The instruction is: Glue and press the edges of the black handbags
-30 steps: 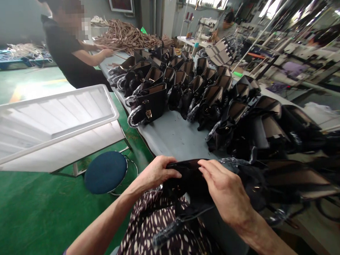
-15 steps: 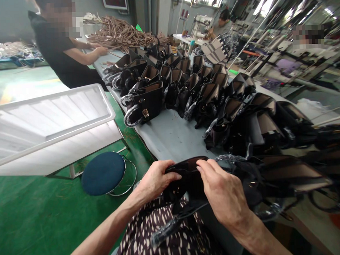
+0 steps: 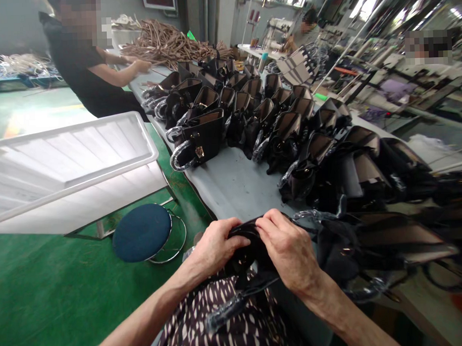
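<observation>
Black bag (image 3: 256,250), gold fittings (image 3: 241,262), plastic-wrapped handle (image 3: 225,314)

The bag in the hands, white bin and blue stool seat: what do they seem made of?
Bag: perhaps leather or imitation, black, edge curving; finish unclear. White bin: probably moulded plastic, slight sheen, ribbed walls. Blue stool seat: perhaps fabric, matte, without highlights.

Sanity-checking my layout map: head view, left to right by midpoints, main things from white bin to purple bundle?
White bin → blue stool → left hand → held black bag → right hand → purple bundle.
</observation>
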The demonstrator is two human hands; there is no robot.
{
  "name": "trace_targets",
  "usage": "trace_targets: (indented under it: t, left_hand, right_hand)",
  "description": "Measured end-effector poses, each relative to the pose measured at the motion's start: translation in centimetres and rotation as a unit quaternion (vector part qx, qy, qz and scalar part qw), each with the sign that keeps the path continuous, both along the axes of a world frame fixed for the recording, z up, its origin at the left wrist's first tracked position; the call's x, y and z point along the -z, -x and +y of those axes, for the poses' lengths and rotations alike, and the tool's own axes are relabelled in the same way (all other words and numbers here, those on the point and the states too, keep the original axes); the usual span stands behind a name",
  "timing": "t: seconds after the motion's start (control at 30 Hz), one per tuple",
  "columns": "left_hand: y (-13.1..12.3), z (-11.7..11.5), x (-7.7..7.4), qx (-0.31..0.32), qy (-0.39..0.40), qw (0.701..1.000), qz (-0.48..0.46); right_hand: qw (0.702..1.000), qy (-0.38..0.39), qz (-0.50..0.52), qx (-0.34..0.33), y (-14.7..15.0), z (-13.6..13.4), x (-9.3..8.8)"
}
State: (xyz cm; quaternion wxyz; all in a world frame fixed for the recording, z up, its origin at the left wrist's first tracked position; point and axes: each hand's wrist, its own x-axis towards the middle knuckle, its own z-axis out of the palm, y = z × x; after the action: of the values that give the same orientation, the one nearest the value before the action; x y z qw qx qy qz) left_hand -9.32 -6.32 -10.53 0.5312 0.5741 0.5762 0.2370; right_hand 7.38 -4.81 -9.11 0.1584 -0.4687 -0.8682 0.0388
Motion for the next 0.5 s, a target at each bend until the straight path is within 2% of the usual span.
trace_targets:
  t: [0.13, 0.3, 0.4, 0.5]
  left_hand:
    - [0.0, 0.0, 0.3, -0.018, 0.004, 1.0, 0.009]
    - [-0.1, 0.0, 0.5, -0.042, -0.005, 0.999, 0.018]
    - [-0.2, -0.1, 0.4, -0.046, -0.004, 0.999, 0.027]
    - [-0.2, -0.2, 0.2, -0.044, 0.007, 0.998, 0.038]
  right_hand:
    - [0.999, 0.011, 0.01, -0.037, -0.2, -0.2, 0.0]
    - [0.989, 0.09, 0.058, -0.101, -0.5, -1.0, -0.2]
    - [0.983, 0.153, 0.081, -0.055, -0.3, -1.0, -0.8]
    - [0.959, 0.267, 0.079, 0.055, 0.1, -0.6, -1.7]
